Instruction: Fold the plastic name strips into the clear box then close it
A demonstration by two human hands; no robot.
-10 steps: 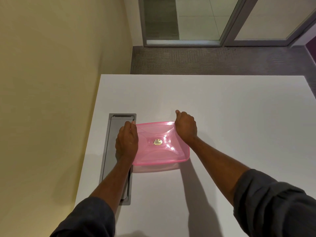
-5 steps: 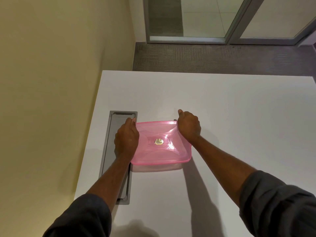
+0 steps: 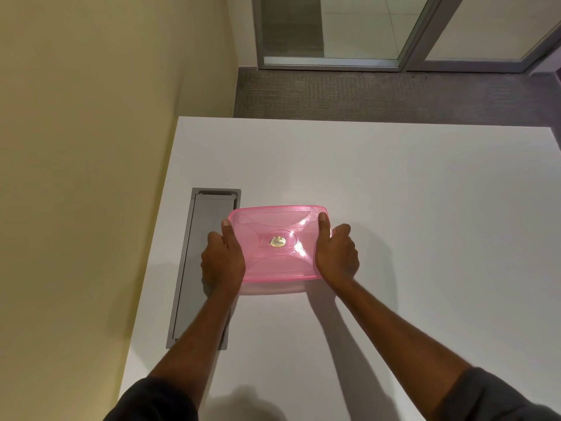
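Note:
A clear box with a translucent pink lid (image 3: 277, 243) rests on the white table (image 3: 394, 192), lid on top, a gold sticker at the lid's centre. My left hand (image 3: 223, 259) grips the box's left side, thumb laid on the lid edge. My right hand (image 3: 337, 253) grips the right side the same way, thumb on the lid's far right corner. The box body below the lid shows only as a pale strip at the near edge. No name strips are visible; the inside is hidden by the lid.
A grey metal cable hatch (image 3: 200, 262) is set into the table just left of the box, partly under my left hand. A yellow wall runs along the table's left edge. Carpet and a glass door lie beyond the far edge.
Both hands slid from the far corners of the lid back along its sides toward me. The box stays in place, now sitting squarer on the table.

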